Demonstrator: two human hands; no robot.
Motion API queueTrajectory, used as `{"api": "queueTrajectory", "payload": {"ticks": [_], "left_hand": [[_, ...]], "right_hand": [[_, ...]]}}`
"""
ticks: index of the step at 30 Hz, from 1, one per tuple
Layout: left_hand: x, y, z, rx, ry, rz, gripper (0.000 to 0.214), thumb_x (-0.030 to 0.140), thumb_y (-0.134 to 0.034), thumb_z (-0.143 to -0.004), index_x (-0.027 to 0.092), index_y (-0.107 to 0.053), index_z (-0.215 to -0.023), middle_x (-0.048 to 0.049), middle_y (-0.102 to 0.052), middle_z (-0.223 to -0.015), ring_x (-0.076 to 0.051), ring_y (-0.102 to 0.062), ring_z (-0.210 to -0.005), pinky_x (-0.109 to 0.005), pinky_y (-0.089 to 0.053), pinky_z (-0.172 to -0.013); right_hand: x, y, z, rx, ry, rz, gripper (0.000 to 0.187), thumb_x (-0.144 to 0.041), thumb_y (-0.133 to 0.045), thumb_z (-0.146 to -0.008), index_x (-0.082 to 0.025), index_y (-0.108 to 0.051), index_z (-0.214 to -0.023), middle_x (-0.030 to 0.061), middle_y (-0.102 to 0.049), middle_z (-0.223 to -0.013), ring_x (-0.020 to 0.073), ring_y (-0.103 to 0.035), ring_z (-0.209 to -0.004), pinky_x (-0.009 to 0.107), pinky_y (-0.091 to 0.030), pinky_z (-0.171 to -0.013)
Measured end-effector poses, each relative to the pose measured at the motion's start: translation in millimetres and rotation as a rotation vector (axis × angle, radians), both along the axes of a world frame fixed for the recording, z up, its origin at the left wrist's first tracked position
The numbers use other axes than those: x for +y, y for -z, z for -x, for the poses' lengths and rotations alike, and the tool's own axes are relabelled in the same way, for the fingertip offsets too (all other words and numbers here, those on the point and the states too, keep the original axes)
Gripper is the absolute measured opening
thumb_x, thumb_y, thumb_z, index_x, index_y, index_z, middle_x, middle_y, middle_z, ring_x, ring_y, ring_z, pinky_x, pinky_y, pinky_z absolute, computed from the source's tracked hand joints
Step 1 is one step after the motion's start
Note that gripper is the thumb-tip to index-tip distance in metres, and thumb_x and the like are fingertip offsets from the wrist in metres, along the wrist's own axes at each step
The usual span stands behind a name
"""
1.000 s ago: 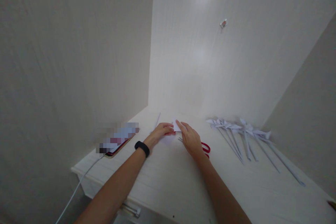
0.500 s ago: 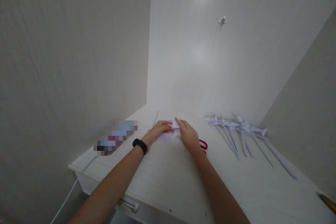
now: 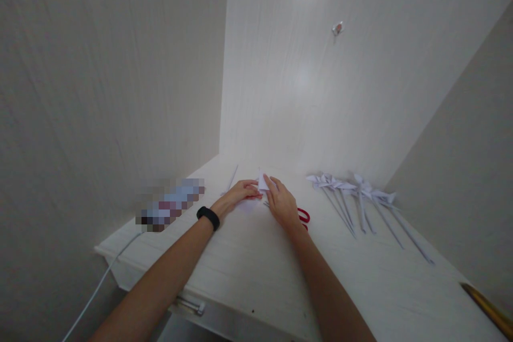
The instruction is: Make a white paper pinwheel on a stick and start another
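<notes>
Both hands meet over a small white piece of paper (image 3: 262, 181) on the white table (image 3: 256, 267). My left hand (image 3: 239, 194), with a black band on the wrist, lies flat and presses the paper down. My right hand (image 3: 282, 204) pinches the paper's raised edge between its fingertips. Red-handled scissors (image 3: 303, 216) lie on the table, partly hidden under my right hand.
Several folded white paper pinwheels on paper sticks (image 3: 360, 200) lie at the right. A phone (image 3: 170, 204) with a white cable (image 3: 100, 283) lies at the left. A thin paper stick (image 3: 231, 177) lies behind my left hand. Walls close in on three sides. A drawer handle (image 3: 188, 307) is below the table edge.
The camera has drifted, so everything sits slightly further left and higher in view. Both hands stay on the paper, with the right fingertips working its raised edge.
</notes>
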State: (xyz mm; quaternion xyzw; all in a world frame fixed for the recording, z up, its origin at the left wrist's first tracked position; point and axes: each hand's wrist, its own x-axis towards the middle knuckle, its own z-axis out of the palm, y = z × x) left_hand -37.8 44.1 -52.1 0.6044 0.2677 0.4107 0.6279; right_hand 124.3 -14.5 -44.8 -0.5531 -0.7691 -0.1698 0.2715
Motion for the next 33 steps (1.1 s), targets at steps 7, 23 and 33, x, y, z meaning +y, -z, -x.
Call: {"api": "queueTrajectory", "payload": {"ticks": [7, 23, 33], "left_hand": [[2.3, 1.6, 0.9, 0.004, -0.006, 0.0, 0.034, 0.025, -0.073, -0.062, 0.01, -0.063, -0.091, -0.0093, -0.068, -0.085, -0.015, -0.062, -0.074, -0.027, -0.045, -0.074], [0.4, 0.0, 2.7, 0.027, -0.156, -0.003, 0.043, 0.017, -0.067, -0.059, 0.015, -0.052, -0.099, 0.0013, -0.064, -0.063, -0.013, -0.061, -0.062, -0.025, -0.043, -0.065], [10.6, 5.5, 1.7, 0.165, -0.087, -0.136, 0.014, 0.023, -0.062, -0.062, 0.011, -0.065, -0.067, -0.0029, -0.064, -0.067, -0.012, -0.054, -0.062, -0.023, -0.038, -0.064]], "right_hand": [[1.0, 2.2, 1.1, -0.023, -0.019, 0.001, 0.049, -0.032, -0.031, -0.093, -0.021, -0.031, -0.14, 0.0111, -0.043, -0.138, 0.0196, -0.045, -0.12, 0.033, -0.044, -0.093], [3.4, 0.1, 0.8, -0.046, 0.013, 0.078, 0.043, -0.029, -0.034, -0.093, -0.021, -0.039, -0.136, 0.0104, -0.047, -0.134, 0.0178, -0.049, -0.117, 0.031, -0.047, -0.091], [-0.5, -4.5, 2.5, -0.053, 0.012, 0.079, 0.041, -0.029, -0.037, -0.092, -0.023, -0.043, -0.133, 0.0088, -0.049, -0.13, 0.0174, -0.051, -0.113, 0.03, -0.047, -0.09]]}}
